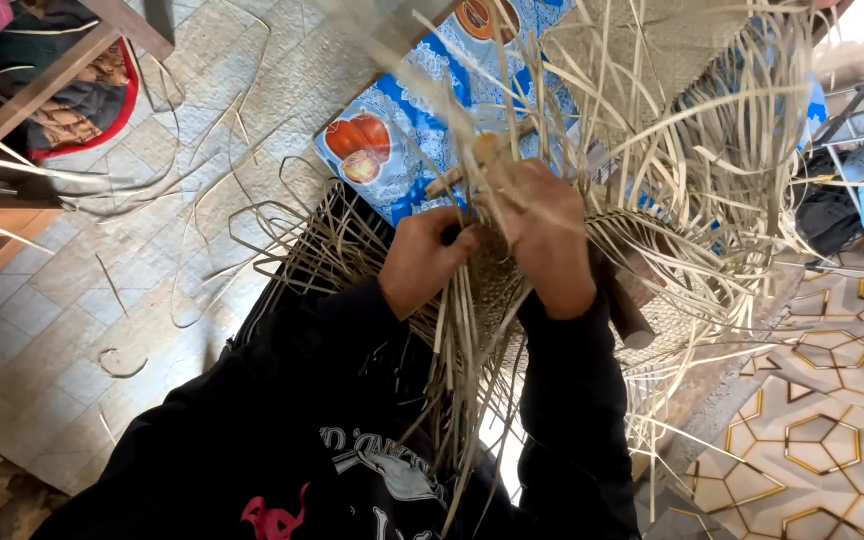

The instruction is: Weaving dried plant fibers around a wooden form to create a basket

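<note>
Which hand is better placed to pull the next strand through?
Probably right. The right hand sits higher, fingers at the loose strands; the left hand grips the woven part lower down, steadying it.

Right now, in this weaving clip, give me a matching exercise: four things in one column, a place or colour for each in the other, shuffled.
Things:
1. left hand
2. right hand
3. printed cloth
4. loose strip

Descriptions:
A. blue, with orange pictures
B. curled on the pale floor tiles, at left
C. gripping the woven strands from the left side
D. closed over the strands, higher up, on the right

Pairs: 1-C, 2-D, 3-A, 4-B
</note>
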